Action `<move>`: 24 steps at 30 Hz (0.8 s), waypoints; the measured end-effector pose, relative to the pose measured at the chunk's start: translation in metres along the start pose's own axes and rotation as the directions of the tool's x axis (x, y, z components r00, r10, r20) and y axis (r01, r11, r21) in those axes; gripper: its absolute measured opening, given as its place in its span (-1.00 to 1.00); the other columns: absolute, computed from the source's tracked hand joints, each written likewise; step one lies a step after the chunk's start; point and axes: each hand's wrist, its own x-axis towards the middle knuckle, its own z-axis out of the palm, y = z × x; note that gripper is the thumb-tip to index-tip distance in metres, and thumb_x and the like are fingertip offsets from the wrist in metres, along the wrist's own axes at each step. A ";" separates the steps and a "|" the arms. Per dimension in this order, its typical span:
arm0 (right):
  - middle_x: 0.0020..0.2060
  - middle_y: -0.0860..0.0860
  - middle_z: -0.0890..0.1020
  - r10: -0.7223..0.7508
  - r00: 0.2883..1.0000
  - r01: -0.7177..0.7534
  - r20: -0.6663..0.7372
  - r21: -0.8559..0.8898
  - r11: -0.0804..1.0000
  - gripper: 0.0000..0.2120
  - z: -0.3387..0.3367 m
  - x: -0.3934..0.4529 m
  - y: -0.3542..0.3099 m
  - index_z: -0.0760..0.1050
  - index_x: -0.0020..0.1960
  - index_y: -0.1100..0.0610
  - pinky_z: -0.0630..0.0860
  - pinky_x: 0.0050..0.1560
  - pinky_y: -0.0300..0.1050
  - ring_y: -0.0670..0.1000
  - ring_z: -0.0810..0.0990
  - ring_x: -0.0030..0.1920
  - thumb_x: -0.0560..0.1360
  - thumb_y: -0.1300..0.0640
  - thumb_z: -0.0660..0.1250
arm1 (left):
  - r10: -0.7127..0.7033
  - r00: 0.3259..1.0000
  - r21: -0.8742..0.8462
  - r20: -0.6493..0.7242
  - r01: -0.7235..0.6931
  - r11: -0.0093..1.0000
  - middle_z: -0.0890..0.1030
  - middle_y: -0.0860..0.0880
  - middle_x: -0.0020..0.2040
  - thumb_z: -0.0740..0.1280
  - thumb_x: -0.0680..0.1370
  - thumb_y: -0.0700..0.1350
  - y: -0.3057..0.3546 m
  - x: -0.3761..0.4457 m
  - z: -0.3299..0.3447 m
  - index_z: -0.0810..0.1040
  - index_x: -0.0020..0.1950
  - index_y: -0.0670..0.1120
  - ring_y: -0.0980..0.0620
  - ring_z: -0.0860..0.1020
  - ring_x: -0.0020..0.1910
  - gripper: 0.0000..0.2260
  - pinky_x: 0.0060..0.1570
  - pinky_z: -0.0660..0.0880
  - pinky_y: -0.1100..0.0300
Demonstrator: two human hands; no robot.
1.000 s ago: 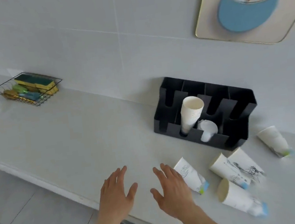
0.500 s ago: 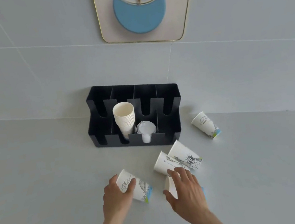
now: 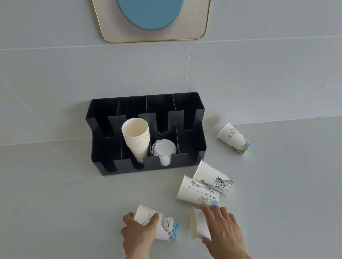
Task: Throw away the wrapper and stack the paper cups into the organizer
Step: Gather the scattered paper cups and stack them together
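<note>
A black organizer (image 3: 191, 146) stands against the wall, holding a stack of plain paper cups (image 3: 137, 137) and some clear lids (image 3: 164, 149). Several printed paper cups lie on their sides on the counter. My left hand (image 3: 136, 234) grips one printed cup (image 3: 167, 226) near its rim. My right hand (image 3: 223, 232) closes over another lying cup (image 3: 198, 225), its mouth facing left. Two more cups (image 3: 197, 190) (image 3: 213, 176) lie side by side just beyond my right hand. A fifth cup (image 3: 233, 137) lies to the organizer's right. No wrapper is in view.
The grey counter (image 3: 46, 209) meets a grey tiled wall behind the organizer. A framed picture with a blue disc (image 3: 151, 9) hangs on the wall above.
The view swung from the left onto the cups. My open hands came down: the left took hold of one lying cup, the right closed over another.
</note>
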 end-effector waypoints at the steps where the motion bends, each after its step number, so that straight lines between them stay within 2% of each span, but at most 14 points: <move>1: -0.06 -0.04 0.62 0.000 1.000 0.000 -0.012 -0.007 1.000 -0.03 0.001 0.000 -0.004 0.46 0.25 0.00 0.61 -0.22 -0.06 0.08 0.60 -0.15 -0.12 -0.04 0.71 | 0.021 1.000 -0.020 0.011 -0.021 1.000 0.47 -0.21 0.28 0.52 0.39 0.16 0.000 0.001 -0.001 0.22 0.50 -0.01 -0.17 0.51 -0.02 -0.20 0.11 0.51 0.00; 5: -0.15 -0.05 0.61 0.024 0.999 -0.025 -0.033 -0.003 1.000 -0.01 0.007 -0.001 -0.018 0.39 0.25 -0.04 0.58 -0.26 -0.10 0.07 0.59 -0.19 -0.11 -0.13 0.69 | 0.214 0.977 -0.096 -0.003 -0.214 0.972 0.44 -0.15 0.33 0.58 0.31 -0.02 0.003 0.002 -0.016 0.20 0.52 0.12 -0.08 0.47 0.00 -0.13 0.02 0.47 0.03; 7: -0.08 -0.04 0.61 0.058 0.998 -0.056 -0.033 0.048 0.997 -0.04 0.009 0.000 -0.024 0.36 0.31 -0.04 0.58 -0.19 -0.08 0.08 0.60 -0.12 -0.01 -0.20 0.64 | 0.347 0.937 -0.102 -0.024 -0.348 0.932 0.47 -0.09 0.32 0.59 0.28 -0.08 0.004 0.002 -0.023 0.18 0.53 0.17 -0.09 0.51 0.12 -0.08 0.05 0.48 0.02; 9: 0.07 -0.03 0.57 0.116 0.991 -0.101 -0.068 0.187 0.977 -0.10 0.004 0.004 -0.032 0.36 0.41 -0.02 0.56 -0.02 -0.04 0.11 0.57 0.04 0.16 -0.21 0.58 | 0.455 0.890 -0.119 -0.039 -0.456 0.882 0.45 0.01 0.33 0.59 0.26 -0.12 0.002 0.002 -0.030 0.16 0.53 0.21 -0.06 0.51 0.23 -0.04 0.11 0.50 0.00; 11: 0.13 -0.05 0.50 0.210 0.974 -0.158 -0.086 0.410 0.898 -0.16 -0.010 0.012 -0.043 0.34 0.44 -0.03 0.51 0.07 -0.04 0.10 0.51 0.15 0.25 -0.18 0.55 | 0.535 0.844 -0.114 -0.036 -0.535 0.837 0.37 0.12 0.34 0.60 0.26 -0.14 -0.002 0.000 -0.035 0.13 0.54 0.24 0.03 0.47 0.22 0.00 0.10 0.49 0.05; 13: 0.08 -0.11 0.48 0.277 0.951 -0.151 -0.135 0.580 0.801 -0.24 -0.028 0.020 -0.054 0.34 0.37 -0.11 0.49 0.03 -0.05 0.04 0.51 0.11 0.26 -0.14 0.57 | 0.595 0.803 -0.064 -0.017 -0.595 0.801 0.31 0.20 0.33 0.60 0.28 -0.13 -0.006 -0.002 -0.038 0.09 0.54 0.27 0.12 0.43 0.19 0.01 0.03 0.46 0.13; 16: 0.03 -0.17 0.49 0.325 0.923 -0.072 -0.206 0.737 0.672 -0.35 -0.059 0.033 -0.072 0.37 0.27 -0.17 0.53 0.01 -0.07 -0.09 0.53 0.04 0.27 -0.08 0.59 | 0.653 0.758 0.011 -0.009 -0.653 0.758 0.28 0.24 0.34 0.60 0.29 -0.09 -0.014 -0.004 -0.040 0.06 0.55 0.27 0.13 0.46 0.20 0.01 0.00 0.48 0.19; 18: 0.10 -0.17 0.52 0.317 0.918 0.002 -0.240 0.801 0.599 -0.36 -0.078 0.041 -0.085 0.39 0.27 -0.15 0.55 0.01 -0.12 -0.13 0.54 0.09 0.29 -0.01 0.61 | 0.674 0.739 0.043 -0.005 -0.673 0.738 0.27 0.25 0.35 0.61 0.30 -0.07 -0.017 -0.005 -0.039 0.06 0.56 0.25 0.10 0.49 0.21 0.01 0.00 0.52 0.18; 20: 0.16 -0.17 0.54 0.258 0.928 0.082 -0.268 0.824 0.561 -0.34 -0.092 0.044 -0.098 0.40 0.29 -0.12 0.57 0.02 -0.17 -0.09 0.55 0.15 0.29 0.02 0.63 | 0.686 0.727 0.048 0.013 -0.686 0.726 0.26 0.29 0.32 0.62 0.29 -0.06 -0.018 -0.005 -0.037 0.06 0.56 0.24 0.09 0.51 0.22 0.01 0.02 0.54 0.17; 24: 0.16 -0.20 0.56 0.135 0.958 0.133 -0.254 0.807 0.575 -0.31 -0.094 0.041 -0.121 0.36 0.28 -0.14 0.55 0.05 -0.28 -0.08 0.57 0.18 0.26 0.00 0.63 | 0.689 0.724 0.022 0.038 -0.690 0.724 0.28 0.30 0.29 0.62 0.28 0.00 -0.018 -0.007 -0.036 0.05 0.55 0.24 0.10 0.55 0.20 0.02 0.02 0.59 0.14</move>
